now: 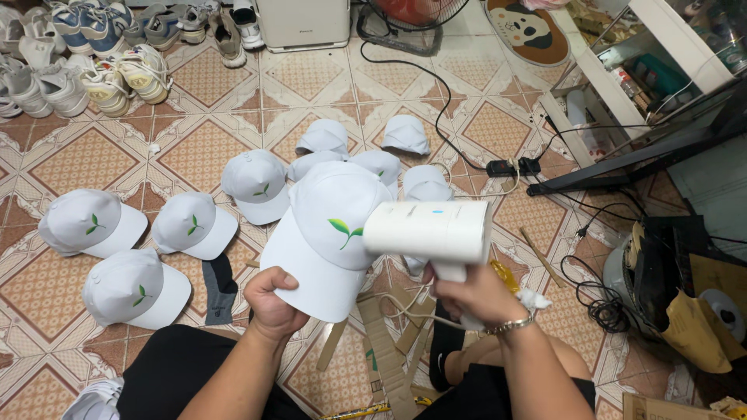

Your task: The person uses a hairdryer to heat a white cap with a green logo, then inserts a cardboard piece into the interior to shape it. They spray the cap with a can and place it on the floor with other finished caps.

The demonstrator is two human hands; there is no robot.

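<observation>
Patterned brown and cream floor tiles (78,159) are spreading out beneath us, and we are sitting on them with our knees in view. Our left hand (272,299) is pinching the brim of a white cap with a green leaf print (331,233), holding it up above the middle of the floor. Our right hand (475,295) is wrapping closed around the handle of a white handheld steamer (428,231), whose head is lying just beside the cap's crown. More matching caps (124,253) are lying around on the tiles. Sneakers (93,54) are crowding the far left corner, and cardboard strips (385,346) are lying near our legs.
</observation>
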